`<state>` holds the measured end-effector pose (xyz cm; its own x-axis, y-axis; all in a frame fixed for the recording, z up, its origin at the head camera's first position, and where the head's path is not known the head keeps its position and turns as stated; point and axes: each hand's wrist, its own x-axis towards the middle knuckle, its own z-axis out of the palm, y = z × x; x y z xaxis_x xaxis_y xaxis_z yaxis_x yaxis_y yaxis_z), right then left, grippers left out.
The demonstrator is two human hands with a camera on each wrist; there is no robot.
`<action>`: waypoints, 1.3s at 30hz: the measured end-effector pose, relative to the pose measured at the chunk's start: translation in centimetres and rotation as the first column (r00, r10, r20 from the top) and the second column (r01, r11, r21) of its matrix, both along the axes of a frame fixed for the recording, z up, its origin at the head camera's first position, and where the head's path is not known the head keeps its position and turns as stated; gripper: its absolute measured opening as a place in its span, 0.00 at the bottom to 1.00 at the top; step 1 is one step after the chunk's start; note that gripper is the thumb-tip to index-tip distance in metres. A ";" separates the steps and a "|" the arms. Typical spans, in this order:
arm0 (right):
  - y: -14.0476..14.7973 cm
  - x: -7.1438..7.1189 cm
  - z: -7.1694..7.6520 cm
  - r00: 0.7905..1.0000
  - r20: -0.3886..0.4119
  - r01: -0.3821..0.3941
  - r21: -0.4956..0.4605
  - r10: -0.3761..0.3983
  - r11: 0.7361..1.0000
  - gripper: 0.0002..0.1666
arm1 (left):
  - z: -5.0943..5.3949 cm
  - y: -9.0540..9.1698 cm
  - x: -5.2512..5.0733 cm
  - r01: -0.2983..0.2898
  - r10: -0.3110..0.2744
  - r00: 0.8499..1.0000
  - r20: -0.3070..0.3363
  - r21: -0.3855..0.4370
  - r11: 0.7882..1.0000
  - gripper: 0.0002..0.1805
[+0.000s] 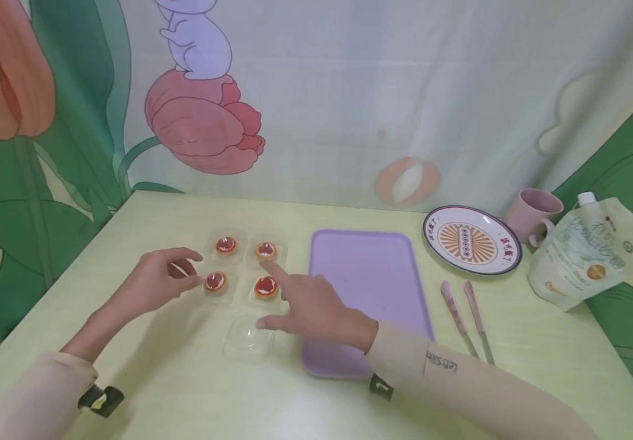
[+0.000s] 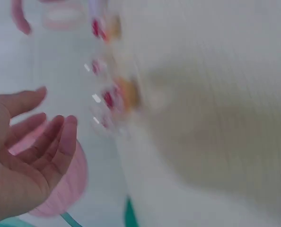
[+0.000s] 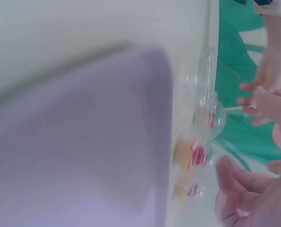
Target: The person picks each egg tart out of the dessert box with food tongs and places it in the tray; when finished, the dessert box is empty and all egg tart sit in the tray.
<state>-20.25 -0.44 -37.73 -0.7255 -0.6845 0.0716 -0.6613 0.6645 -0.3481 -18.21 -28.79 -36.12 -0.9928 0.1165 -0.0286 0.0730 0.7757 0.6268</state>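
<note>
Several small tarts with red tops sit in clear plastic packs on the table, among them a front left tart (image 1: 214, 282) and a front right tart (image 1: 266, 287). My left hand (image 1: 158, 278) is beside the front left tart, fingers loosely bent and holding nothing. In the left wrist view the left hand (image 2: 34, 156) appears apart from the blurred tarts (image 2: 113, 97). My right hand (image 1: 313, 305) reaches over the left edge of the purple tray (image 1: 366, 275), index finger and thumb spread near the right-hand tarts. Nearer the front lies a clear plastic lid or pack (image 1: 247, 337) without a tart.
To the right of the tray stand a patterned plate (image 1: 495, 260), a pink mug (image 1: 533, 211) and a white pouch (image 1: 580, 256). Two pink-handled utensils (image 1: 454, 308) lie between tray and pouch. A printed curtain (image 1: 322, 110) hangs behind the table.
</note>
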 end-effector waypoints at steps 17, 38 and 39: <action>-6.0 -5.4 0.3 0.994 0.101 -0.038 -0.053 0.043 0.998 0.51 | -5.1 -3.8 -3.2 0.140 -0.140 0.990 0.026 -0.010 0.990 0.48; -11.0 -5.6 -0.3 0.992 0.063 -0.123 0.162 0.114 0.979 0.39 | -5.8 -3.1 -3.1 0.135 -0.134 0.991 0.013 -0.117 0.984 0.45; -11.0 -5.6 -0.3 0.992 0.064 -0.118 0.167 0.109 0.979 0.39 | -5.8 -3.1 -3.1 0.133 -0.133 0.991 0.011 -0.120 0.984 0.44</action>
